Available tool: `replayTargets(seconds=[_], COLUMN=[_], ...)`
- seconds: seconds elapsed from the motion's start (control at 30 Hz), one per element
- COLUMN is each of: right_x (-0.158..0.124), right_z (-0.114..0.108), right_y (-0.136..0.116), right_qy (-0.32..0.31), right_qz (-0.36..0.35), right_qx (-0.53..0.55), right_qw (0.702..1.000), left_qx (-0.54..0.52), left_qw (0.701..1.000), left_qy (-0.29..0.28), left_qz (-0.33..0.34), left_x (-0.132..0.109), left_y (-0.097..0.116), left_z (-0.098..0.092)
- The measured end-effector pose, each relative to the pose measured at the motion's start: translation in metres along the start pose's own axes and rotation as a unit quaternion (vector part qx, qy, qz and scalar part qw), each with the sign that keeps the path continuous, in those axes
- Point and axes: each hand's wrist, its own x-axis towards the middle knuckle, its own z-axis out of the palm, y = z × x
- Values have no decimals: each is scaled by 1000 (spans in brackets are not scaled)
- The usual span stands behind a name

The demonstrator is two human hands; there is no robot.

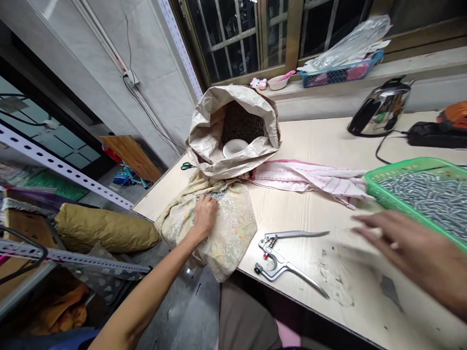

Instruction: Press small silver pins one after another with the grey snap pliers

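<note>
Lying in green basket (394, 168): silvery metal pieces (439, 197)

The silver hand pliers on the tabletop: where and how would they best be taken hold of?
Probably around both handles, the right hand coming from the right: the pliers lie flat, handles spread toward that side, while the curved head and spring sit at the left end.

At the front edge of the desk (304, 218), the cloth (234, 221) is cream with a white and yellow floral pattern. The towel (310, 177) is white with pink broken stripes, the pliers (281, 264) silver, the basket (375, 184) by the right edge green.
</note>
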Motion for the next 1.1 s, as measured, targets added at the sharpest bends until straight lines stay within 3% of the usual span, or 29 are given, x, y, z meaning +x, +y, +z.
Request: replayTargets(seconds=[0.13,0.3,0.37,0.47,0.57,0.67,0.9,1.1], right_x=[-16,-34,-36,-36,-36,-39,-47,-43], right_z=[43,70,76,79,76,72,79,70], right_y=[-61,-82,-83,-84,-85,-84,-85,-89], right_qy=[-151,-232,-233,-235,-238,-236,-172,-117], right_qz=[-32,-42,-47,-63,-54,-35,-75,-150], right_qx=[97,84,71,22,-14,-21,-53,-89], right_qw=[983,968,969,970,970,971,981,978], left_qx=[62,58,6,-158,-300,-350,-400,-528], left_qw=[996,994,996,984,948,925,895,793], left_qy=[-65,-74,-58,-53,-105,-151,-192,-263], left_qz=[27,64,72,57,24,10,-47,-152], left_x=[10,13,6,-21,-57,-80,-85,-91], left_y=[-23,-21,-11,18,48,64,75,91], left_z=[11,6,-3,-18,-28,-28,-21,-21])
